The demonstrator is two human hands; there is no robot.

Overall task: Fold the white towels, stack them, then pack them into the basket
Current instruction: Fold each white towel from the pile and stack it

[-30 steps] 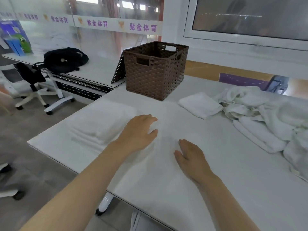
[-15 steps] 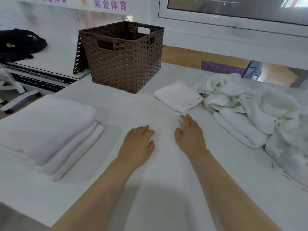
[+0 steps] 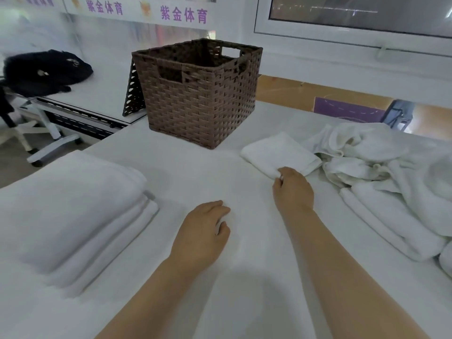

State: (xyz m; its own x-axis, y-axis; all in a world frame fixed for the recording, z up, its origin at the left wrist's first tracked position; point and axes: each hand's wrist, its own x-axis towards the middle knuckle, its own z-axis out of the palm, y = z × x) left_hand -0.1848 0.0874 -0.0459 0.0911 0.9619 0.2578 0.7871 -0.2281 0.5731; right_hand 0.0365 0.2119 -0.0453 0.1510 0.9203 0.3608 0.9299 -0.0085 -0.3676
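Since half a second earlier the right hand (image 3: pixel 293 189) had reached forward from the bare table top to the near edge of the small folded towel (image 3: pixel 281 152), while the left hand (image 3: pixel 204 234) had stayed roughly where it was. The right hand's fingers were curled over that near edge, the thumb tucked at the towel's side, so it appeared to pinch the cloth, though the fingertips themselves were hidden. The left hand lay palm down on the white table (image 3: pixel 244 289), fingers loosely bent, holding nothing.

The small folded towel sat just ahead of the right hand, between the brown woven basket (image 3: pixel 195 99) and the heap of unfolded towels (image 3: pixel 381 162) to the right. The stack of folded towels (image 3: pixel 73 211) lay to the left of the left hand, apart from it. The basket stood upright at the far side of the table, well beyond both hands. On another table behind lay a black bag (image 3: pixel 44 69).
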